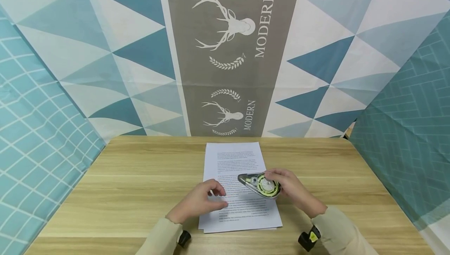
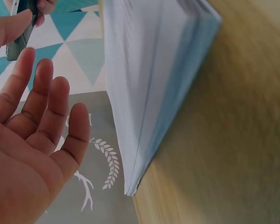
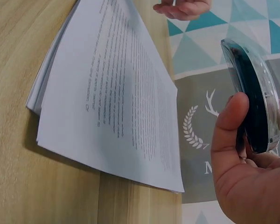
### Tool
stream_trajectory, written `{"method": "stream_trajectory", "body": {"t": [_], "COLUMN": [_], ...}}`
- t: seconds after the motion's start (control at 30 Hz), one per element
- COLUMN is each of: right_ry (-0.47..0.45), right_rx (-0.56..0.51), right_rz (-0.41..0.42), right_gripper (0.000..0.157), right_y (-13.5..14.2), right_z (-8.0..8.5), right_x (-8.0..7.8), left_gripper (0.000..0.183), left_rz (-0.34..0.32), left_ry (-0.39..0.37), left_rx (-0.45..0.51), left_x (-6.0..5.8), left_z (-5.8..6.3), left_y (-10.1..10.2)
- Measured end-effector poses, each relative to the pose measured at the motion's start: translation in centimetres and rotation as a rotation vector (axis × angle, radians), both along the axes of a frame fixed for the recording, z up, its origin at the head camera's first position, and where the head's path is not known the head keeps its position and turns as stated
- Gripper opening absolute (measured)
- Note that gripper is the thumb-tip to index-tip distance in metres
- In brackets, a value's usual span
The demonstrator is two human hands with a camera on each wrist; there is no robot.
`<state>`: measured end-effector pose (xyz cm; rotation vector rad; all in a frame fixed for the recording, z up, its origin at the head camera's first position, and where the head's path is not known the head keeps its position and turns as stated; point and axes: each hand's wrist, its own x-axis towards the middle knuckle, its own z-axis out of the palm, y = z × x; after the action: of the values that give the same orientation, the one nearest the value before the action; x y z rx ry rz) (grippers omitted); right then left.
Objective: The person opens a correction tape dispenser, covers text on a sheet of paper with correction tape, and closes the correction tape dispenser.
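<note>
My right hand (image 1: pixel 291 188) holds a correction tape dispenser (image 1: pixel 265 186) above the right side of a stack of printed paper (image 1: pixel 232 159). The dispenser has a clear and dark case with a yellow-green wheel, and its narrow tip points left. In the right wrist view the thumb presses one face of the dispenser (image 3: pixel 254 100), with fingers behind the other. Over the left edge of the stack my left hand (image 1: pixel 200 201) is held with its fingers loosely curved and nothing between them. The left wrist view shows its palm and spread fingers beside the paper (image 2: pixel 130 70).
The paper lies on a wooden table (image 1: pixel 140 180), its sheets slightly offset at the near edge. A patterned cloth with deer heads (image 1: pixel 232 24) hangs behind the table. Teal cloths hang at the left (image 1: pixel 31 130) and right (image 1: pixel 415 110).
</note>
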<state>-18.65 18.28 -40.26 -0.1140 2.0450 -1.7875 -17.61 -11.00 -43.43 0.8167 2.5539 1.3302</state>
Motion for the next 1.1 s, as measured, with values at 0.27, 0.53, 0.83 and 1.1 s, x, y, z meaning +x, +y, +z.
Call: {"method": "stream_trajectory", "body": {"t": [0.27, 0.53, 0.83, 1.1], "right_ry": [-0.004, -0.009, -0.016, -0.003], "right_rx": [0.018, -0.012, 0.004, 0.012], "right_rz": [-0.077, -0.15, -0.21, -0.251], "right_gripper": [0.055, 0.05, 0.051, 0.05], "right_y": [0.6, 0.9, 1.2, 1.6], "right_z": [-0.3, -0.6, -0.7, -0.7], "right_x": [-0.2, -0.4, -0.6, -0.6], "left_gripper": [0.02, 0.019, 0.018, 0.018], "left_rz": [-0.084, -0.131, -0.146, -0.132], "left_ry": [0.055, 0.086, 0.116, 0.147], "left_rx": [-0.129, -0.222, -0.279, -0.343], "left_x": [-0.3, -0.3, -0.3, -0.3], "left_z": [-0.6, -0.8, -1.2, -1.3], "left_y": [-0.1, 0.0, -0.2, -0.2]}}
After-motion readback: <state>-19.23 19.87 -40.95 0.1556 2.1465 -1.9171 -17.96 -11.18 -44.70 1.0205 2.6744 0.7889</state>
